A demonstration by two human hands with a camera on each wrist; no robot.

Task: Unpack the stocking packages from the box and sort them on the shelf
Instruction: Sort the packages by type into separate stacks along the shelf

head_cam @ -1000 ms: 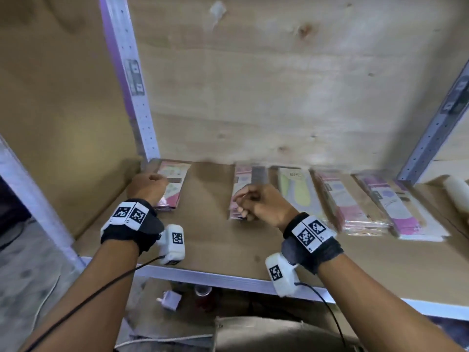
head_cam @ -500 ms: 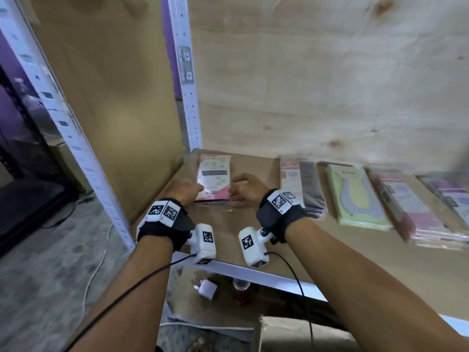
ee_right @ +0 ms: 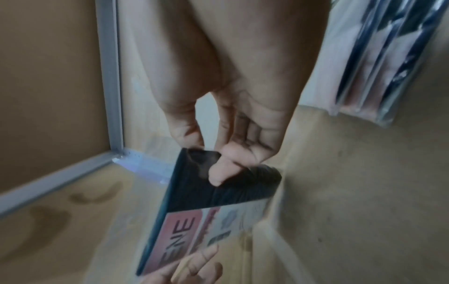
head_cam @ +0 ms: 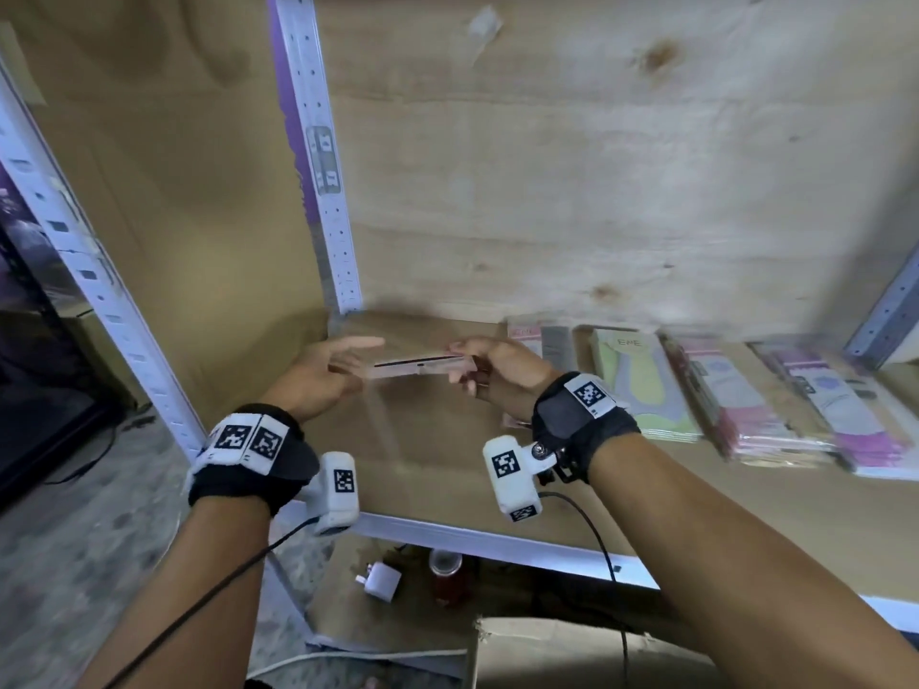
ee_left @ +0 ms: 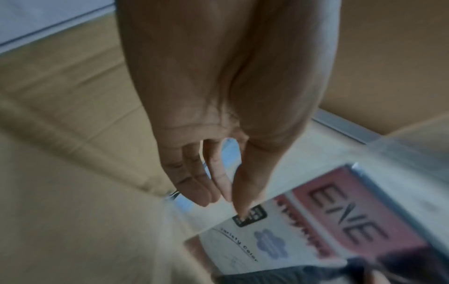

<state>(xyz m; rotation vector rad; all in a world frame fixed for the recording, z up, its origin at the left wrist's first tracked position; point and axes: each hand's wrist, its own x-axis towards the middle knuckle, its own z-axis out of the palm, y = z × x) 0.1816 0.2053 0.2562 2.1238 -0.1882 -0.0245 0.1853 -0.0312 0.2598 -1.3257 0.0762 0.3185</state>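
A stocking package with a pink "EVE" label is held edge-on above the left part of the wooden shelf. My right hand pinches its dark end between thumb and fingers. My left hand is at the package's other end with straight fingers, and its thumb tip touches the label. Sorted packages lie along the back right: a pink and grey one, a green one, a pink stack and a purple one.
A perforated metal upright stands at the shelf's back left corner, with wooden panels behind and to the left. The cardboard box is low in front. A white plug and a red jar sit under the shelf.
The package lay flat at the shelf's back left under both hands. Now my right hand has lifted it off the shelf and turned it edge-on, and my left hand has opened beside it.
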